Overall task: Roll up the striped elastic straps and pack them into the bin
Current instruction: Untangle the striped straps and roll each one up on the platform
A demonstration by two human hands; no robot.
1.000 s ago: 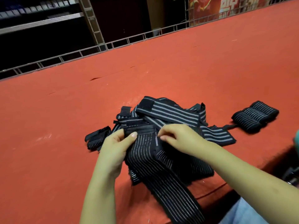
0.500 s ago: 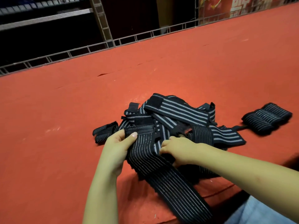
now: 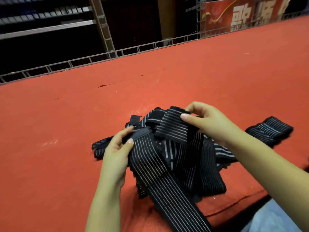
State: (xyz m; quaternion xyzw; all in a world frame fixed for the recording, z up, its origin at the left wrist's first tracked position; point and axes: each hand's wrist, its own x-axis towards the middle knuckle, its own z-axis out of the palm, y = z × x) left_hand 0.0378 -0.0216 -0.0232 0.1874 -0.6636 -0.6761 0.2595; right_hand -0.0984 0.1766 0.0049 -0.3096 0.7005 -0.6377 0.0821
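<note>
red table [image 3: 217,67], dark shelving [image 3: 46,29] behind

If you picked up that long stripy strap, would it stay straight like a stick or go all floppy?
Probably floppy: the long striped strap bends where the left hand pinches its end and droops over the red table edge. It likely stretches too, being elastic. It seems unlikely to roll away while loose, though the rolled straps nearby might.

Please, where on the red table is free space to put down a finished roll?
Free: the red table left of the left hand, and the wide stretch between the strap pile and the wire rail. Crowded: around the pile and the rolled straps at right.
</note>
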